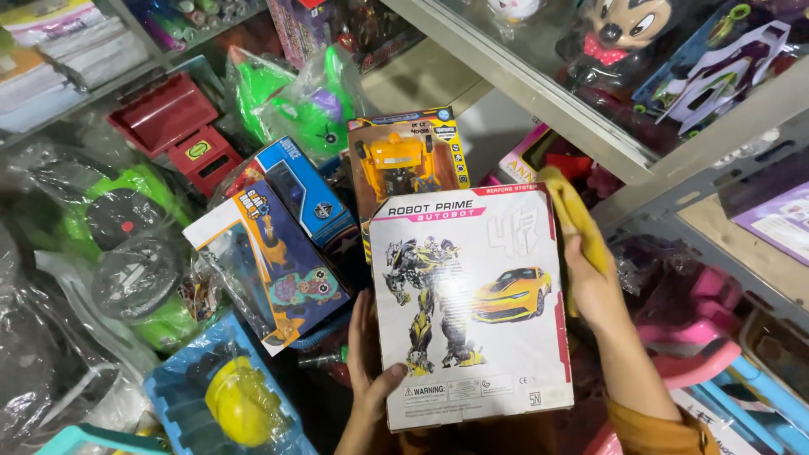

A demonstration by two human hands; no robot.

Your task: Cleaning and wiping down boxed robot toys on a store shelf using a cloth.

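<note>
White toy box [472, 303] held upright between both hands; left hand [366, 354] fingers wrap its lower left edge, right hand [590, 282] presses yellow cloth [577, 215] against right edge. Yellow robot box [409, 160] sits behind.

White robot-toy box [470, 307] centre; yellow window box [407, 160] behind; blue boxes [286, 244] left.

Toy box [472, 303]: white face, pink-red edging, yellow-black robot figure, yellow car print. Cloth [577, 221] at 3 o'clock: yellow. Second box [409, 156] at 12 o'clock: orange-yellow. Helmet [240, 404] at 8 o'clock: yellow, blue tray [181, 400].
</note>
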